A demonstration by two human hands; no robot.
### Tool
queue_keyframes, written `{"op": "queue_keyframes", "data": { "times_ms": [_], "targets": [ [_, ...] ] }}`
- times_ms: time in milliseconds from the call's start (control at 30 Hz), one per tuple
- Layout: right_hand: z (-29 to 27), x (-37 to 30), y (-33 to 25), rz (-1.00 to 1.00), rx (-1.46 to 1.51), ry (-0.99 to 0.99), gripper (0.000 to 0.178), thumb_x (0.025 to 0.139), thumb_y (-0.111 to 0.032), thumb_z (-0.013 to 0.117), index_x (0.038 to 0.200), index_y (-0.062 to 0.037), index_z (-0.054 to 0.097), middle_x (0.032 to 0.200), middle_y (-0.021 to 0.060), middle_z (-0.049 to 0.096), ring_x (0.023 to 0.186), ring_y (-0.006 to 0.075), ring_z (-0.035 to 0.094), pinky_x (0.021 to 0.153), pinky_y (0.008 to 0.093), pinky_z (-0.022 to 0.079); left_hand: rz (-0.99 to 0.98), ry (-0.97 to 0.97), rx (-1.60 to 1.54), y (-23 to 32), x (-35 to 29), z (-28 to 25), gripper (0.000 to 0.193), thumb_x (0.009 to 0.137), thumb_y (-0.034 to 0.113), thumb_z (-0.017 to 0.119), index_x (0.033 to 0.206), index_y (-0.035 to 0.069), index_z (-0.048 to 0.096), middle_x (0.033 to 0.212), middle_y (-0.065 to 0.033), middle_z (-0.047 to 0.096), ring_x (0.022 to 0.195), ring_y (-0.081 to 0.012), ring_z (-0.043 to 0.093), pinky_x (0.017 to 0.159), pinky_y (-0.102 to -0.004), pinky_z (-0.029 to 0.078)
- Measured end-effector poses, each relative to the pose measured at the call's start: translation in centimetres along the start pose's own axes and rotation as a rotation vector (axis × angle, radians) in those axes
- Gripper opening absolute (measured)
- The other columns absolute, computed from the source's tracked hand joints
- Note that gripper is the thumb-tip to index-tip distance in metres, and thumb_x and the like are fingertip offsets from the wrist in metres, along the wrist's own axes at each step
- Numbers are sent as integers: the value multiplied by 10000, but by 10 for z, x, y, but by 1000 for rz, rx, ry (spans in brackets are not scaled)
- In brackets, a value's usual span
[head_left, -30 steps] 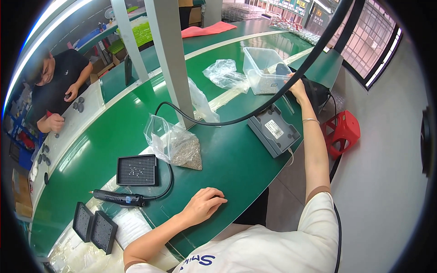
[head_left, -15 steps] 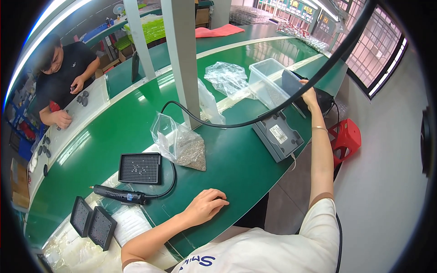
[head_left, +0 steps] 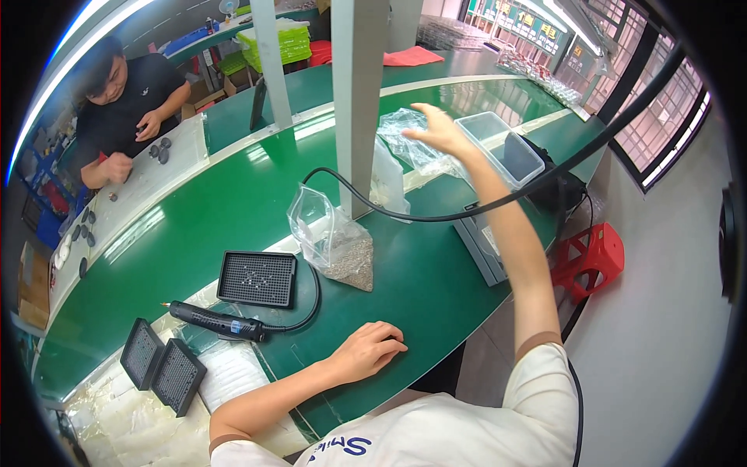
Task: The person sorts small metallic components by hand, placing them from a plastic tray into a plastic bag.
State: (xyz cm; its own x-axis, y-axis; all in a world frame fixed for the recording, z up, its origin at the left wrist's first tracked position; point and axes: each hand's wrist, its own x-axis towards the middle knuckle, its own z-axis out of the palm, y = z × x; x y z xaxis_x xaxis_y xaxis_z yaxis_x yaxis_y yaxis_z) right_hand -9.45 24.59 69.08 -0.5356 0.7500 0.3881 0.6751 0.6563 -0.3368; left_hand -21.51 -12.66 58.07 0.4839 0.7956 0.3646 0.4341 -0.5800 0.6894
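Observation:
My right hand (head_left: 437, 131) is raised over the far side of the green table, fingers spread and holding nothing. Below and around it lie a crumpled clear plastic bag (head_left: 408, 144) and, to its right, a clear plastic box (head_left: 484, 124) with a dark grey panel (head_left: 523, 159) at its near right end. My left hand (head_left: 367, 352) rests on the table near the front edge, fingers loosely curled with nothing visible in them. Beyond it stands a clear bag of small greyish-brown parts (head_left: 350, 261). A black electric screwdriver (head_left: 218, 321) lies left of it, below a black perforated tray (head_left: 257, 279) with small pieces.
Two more black trays (head_left: 177, 376) sit at the near left. A grey metal post (head_left: 356, 101) rises from the table, and a black cable (head_left: 436, 218) arches across. My right forearm partly covers a grey device (head_left: 478, 241). A co-worker (head_left: 128, 117) handles dark oval parts at left.
My right hand has left the dark grey panel at the clear box and moved left above the plastic bag, its fingers opening. My left hand stays on the table. The view has shifted slightly.

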Motion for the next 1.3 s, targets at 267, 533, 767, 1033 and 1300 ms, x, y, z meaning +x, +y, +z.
{"op": "queue_keyframes", "data": {
  "times_ms": [267,533,767,1033,1300],
  "targets": [
    [74,31,7,298,-222,-174,744,673,-366,723,1319,-164,413,1306,184,457,1162,352,478,945,434,411,93,0,50,-4,-3,3,148,773,56,625,920,75,616,983,-59,551,944,-229,543,800,-350,436],
    [2,-12,1,32,107,787,105,790,-110,617,840,-18,605,920,150,641,805,268,650,618,338,528,62,43,83,-7,1,0,272,754,44,617,1023,65,582,1025,-103,542,976,-267,534,816,-365,448],
    [-88,-85,-22,-12,996,563,97,902,-72,493,993,-38,488,901,53,568,823,140,601,756,296,508,-311,347,379,-14,116,-22,668,802,126,624,1377,160,287,1284,-387,309,1138,-489,418,945,-485,383],
    [-142,-149,-20,-38,1378,768,177,822,-13,439,978,-74,497,953,30,552,901,136,548,866,331,441,-259,756,129,-75,174,-16,448,801,110,610,1197,-53,480,1244,-312,447,1157,-422,450,970,-424,384],
    [-226,-255,24,-185,1199,1169,221,819,-86,540,1027,-13,551,1013,73,580,962,206,564,895,350,458,-306,638,-933,22,140,7,282,852,-9,538,1131,-41,562,1050,-91,629,970,-147,598,842,-253,465]
  ]
}}
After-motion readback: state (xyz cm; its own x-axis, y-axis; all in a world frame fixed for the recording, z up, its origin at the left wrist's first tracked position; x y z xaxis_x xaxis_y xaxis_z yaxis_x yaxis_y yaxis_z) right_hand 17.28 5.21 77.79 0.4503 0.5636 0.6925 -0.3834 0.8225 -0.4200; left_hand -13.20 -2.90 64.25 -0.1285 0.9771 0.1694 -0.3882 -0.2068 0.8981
